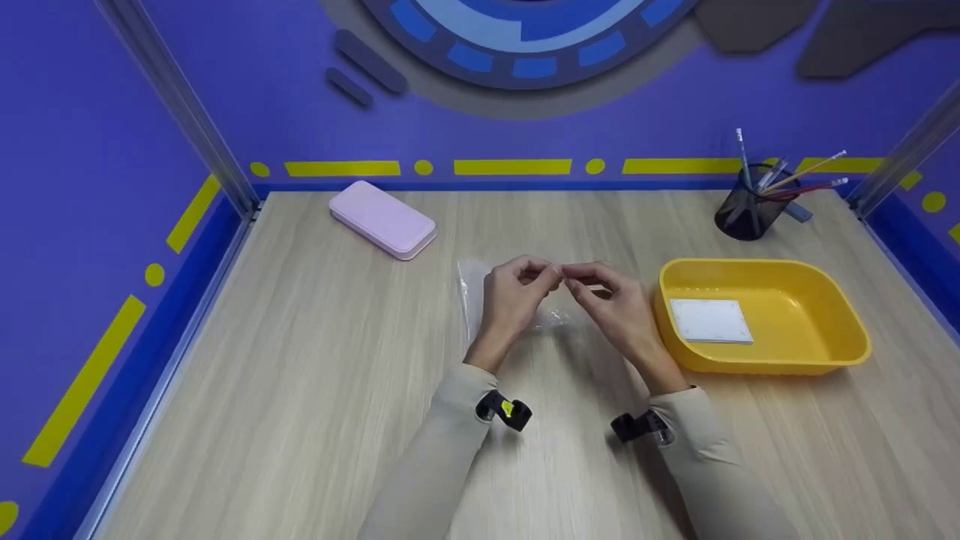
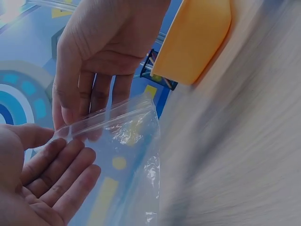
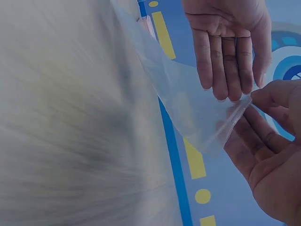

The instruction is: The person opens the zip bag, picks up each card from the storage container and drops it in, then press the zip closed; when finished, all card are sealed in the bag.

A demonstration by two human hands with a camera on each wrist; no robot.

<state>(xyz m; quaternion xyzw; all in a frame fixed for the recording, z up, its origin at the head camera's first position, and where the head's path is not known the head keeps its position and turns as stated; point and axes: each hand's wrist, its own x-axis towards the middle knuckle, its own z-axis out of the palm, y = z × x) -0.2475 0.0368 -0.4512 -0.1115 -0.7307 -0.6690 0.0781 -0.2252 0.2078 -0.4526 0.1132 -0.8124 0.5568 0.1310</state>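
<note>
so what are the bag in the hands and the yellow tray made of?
The clear zip-top bag: thin glossy plastic film, seemingly; see-through, crinkled, with glints and a ridged seal strip along the top. The yellow rectangular tray: probably moulded hard plastic; uniform colour, rounded corners, smooth semi-gloss walls.

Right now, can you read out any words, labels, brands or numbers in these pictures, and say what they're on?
No readable text anywhere.
Clear plastic bag held by both hands: no print visible.
White pad in the yellow tray: blank as far as shown.
Pink case: plain.
Wall: shapes only, no letters.
</note>
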